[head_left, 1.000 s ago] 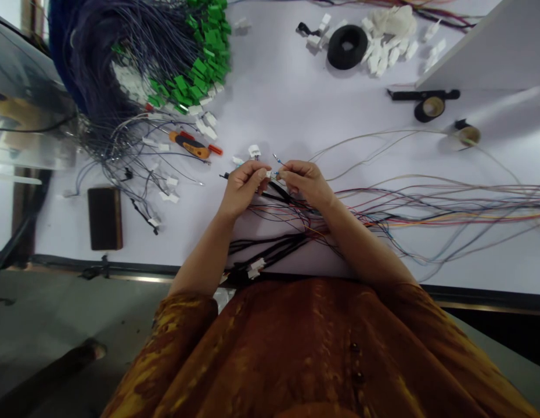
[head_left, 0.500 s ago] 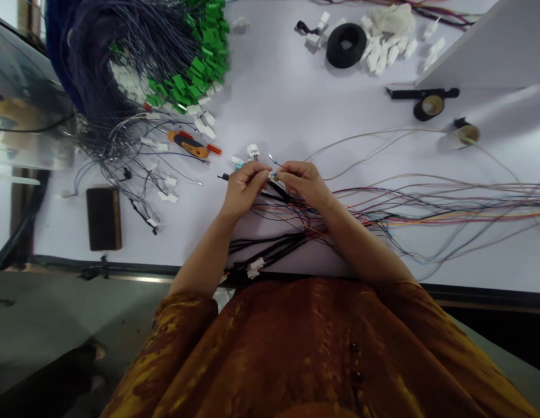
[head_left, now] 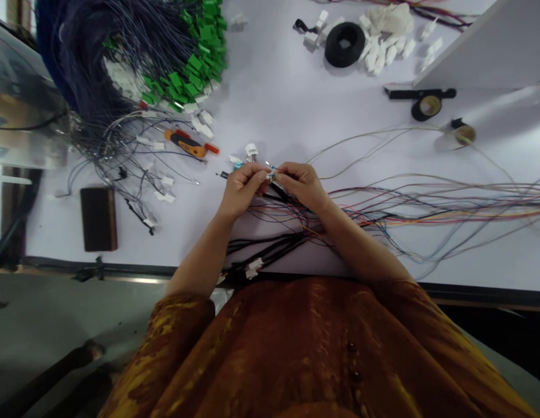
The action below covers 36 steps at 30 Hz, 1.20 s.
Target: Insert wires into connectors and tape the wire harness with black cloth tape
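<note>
My left hand is closed, its fingertips pinched on a small white connector that they mostly cover. Close against it, my right hand pinches thin blue-tipped wires; one metal wire end sticks out above the fingers. Just beyond my left fingers lie a white connector and a light-blue one. Black-sleeved wires pass beneath both hands. Many coloured wires spread to the right from under my right forearm.
Dark wires with green connectors fill the upper left. An orange-black tool and a phone-like dark object lie at left. Black tape, white connectors and smaller tape rolls lie at upper right. A person's legs show lower left.
The blue-tipped wire end above my fingers has dropped slightly and tilts flatter. Both hands keep their pinch. The scene has shifted slightly left, and the person's legs at lower left have moved.
</note>
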Each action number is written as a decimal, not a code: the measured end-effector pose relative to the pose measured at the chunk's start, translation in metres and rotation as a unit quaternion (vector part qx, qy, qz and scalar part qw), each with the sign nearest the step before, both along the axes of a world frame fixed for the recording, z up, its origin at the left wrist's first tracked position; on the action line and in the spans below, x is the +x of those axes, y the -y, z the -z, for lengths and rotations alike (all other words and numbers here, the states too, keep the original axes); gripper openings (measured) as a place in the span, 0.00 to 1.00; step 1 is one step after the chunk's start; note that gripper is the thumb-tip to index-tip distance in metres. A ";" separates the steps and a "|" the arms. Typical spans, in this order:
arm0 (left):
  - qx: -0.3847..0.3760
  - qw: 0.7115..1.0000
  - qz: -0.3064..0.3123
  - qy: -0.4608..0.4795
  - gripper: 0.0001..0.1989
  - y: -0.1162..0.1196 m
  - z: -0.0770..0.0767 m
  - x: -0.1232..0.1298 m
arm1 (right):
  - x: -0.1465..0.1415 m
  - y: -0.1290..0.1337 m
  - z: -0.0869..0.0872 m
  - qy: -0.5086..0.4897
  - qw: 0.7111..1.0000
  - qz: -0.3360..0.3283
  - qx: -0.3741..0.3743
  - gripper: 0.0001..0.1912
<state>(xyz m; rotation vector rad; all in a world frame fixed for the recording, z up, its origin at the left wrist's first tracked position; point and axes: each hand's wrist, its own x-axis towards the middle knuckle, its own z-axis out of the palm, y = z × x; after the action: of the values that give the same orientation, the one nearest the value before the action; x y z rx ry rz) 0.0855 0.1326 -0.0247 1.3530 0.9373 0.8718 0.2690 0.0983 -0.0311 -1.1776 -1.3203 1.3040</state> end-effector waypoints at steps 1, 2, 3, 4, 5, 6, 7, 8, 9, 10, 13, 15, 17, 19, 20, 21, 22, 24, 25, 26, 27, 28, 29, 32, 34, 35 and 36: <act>0.002 1.000 0.004 0.006 0.16 0.000 0.001 0.000 | 0.000 0.000 0.000 0.003 1.000 -0.002 0.001 0.15; 0.001 1.000 0.007 0.009 0.15 0.000 0.001 -0.001 | 0.000 0.001 -0.001 0.005 1.000 -0.003 0.001 0.15; -0.003 1.000 0.011 0.009 0.15 -0.001 0.001 -0.001 | 0.000 0.001 -0.001 0.006 1.000 -0.003 0.001 0.14; -0.006 1.000 0.013 0.007 0.14 -0.001 0.002 -0.001 | 0.000 0.002 -0.001 0.009 1.000 -0.001 0.001 0.14; -0.007 1.000 0.010 0.004 0.13 -0.001 0.002 -0.001 | 0.000 0.002 -0.001 0.014 1.000 0.004 0.004 0.14; -0.006 1.000 0.007 0.001 0.12 0.000 0.002 -0.001 | 0.000 0.002 -0.001 0.023 1.000 0.007 0.010 0.14; -0.001 1.000 0.003 -0.002 0.11 0.000 0.002 -0.001 | 0.000 0.002 -0.001 0.034 0.999 0.010 0.018 0.13; 0.004 1.000 0.001 -0.004 0.11 0.001 0.002 0.000 | 0.000 0.002 -0.001 0.045 0.998 0.013 0.029 0.13; 0.010 1.000 0.003 -0.005 0.10 0.002 0.002 0.000 | 0.000 0.003 0.000 0.053 0.998 0.013 0.038 0.13; 0.015 1.000 0.008 -0.005 0.10 0.003 0.002 0.000 | 0.000 0.003 0.000 0.054 0.998 0.011 0.041 0.13; 0.017 1.000 0.013 -0.008 0.08 0.005 0.001 0.001 | 0.000 0.004 0.000 0.018 1.000 0.003 0.017 0.13; 0.014 1.000 0.001 -0.014 0.08 0.004 0.000 0.000 | 0.000 0.004 0.000 -0.007 1.000 0.006 -0.006 0.13; 0.006 1.000 -0.008 -0.021 0.07 0.004 0.000 0.000 | -0.001 0.004 0.001 -0.019 1.000 0.013 -0.008 0.12; -0.003 1.000 -0.010 -0.022 0.07 0.003 0.001 0.000 | -0.002 0.003 0.002 -0.033 0.999 0.013 -0.005 0.11; -0.007 1.000 -0.010 -0.021 0.07 0.003 0.001 0.001 | -0.002 0.003 0.003 -0.041 0.999 0.012 -0.008 0.10; -0.009 1.000 -0.012 -0.020 0.07 0.003 0.002 0.001 | -0.002 0.003 0.003 -0.047 0.999 0.011 -0.012 0.10; -0.011 1.000 -0.013 -0.018 0.07 0.003 0.002 0.000 | -0.002 0.003 0.004 -0.048 0.999 0.010 -0.017 0.10; -0.017 1.000 -0.015 -0.011 0.08 0.002 0.002 0.000 | -0.003 0.004 0.004 -0.038 0.999 0.018 -0.012 0.10; -0.021 1.000 -0.014 -0.007 0.09 0.002 0.002 0.000 | -0.003 0.004 0.004 -0.028 0.999 0.026 -0.003 0.10; -0.026 1.000 -0.014 -0.004 0.09 0.001 0.002 0.000 | -0.003 0.004 0.005 -0.016 0.999 0.036 0.009 0.10; -0.031 0.999 -0.014 -0.002 0.10 0.001 0.002 0.000 | -0.003 0.004 0.004 -0.004 0.999 0.047 0.022 0.10; -0.036 0.999 -0.015 -0.001 0.11 0.001 0.001 0.000 | -0.004 0.004 0.004 0.006 0.998 0.057 0.034 0.10; -0.039 0.999 -0.017 0.000 0.11 0.000 0.001 0.000 | -0.004 0.003 0.004 0.015 0.997 0.067 0.045 0.10; -0.048 0.999 -0.022 -0.001 0.11 0.000 0.001 -0.001 | -0.006 0.004 0.002 0.035 0.994 0.082 0.066 0.10; -0.054 0.998 -0.024 -0.004 0.11 0.001 0.001 -0.001 | -0.007 0.004 0.001 0.049 0.992 0.084 0.074 0.09; -0.057 0.998 -0.024 -0.004 0.10 0.001 0.001 -0.001 | -0.007 0.004 0.001 0.059 0.992 0.084 0.078 0.09; -0.057 0.998 -0.022 -0.003 0.10 0.001 0.001 -0.001 | -0.007 0.004 0.002 0.069 0.990 0.083 0.086 0.09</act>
<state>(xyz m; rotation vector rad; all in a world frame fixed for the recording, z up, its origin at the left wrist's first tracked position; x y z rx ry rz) 0.0848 0.1315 -0.0257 1.2428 1.0091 0.8348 0.2616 0.0938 -0.0330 -1.2451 -1.3714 0.9842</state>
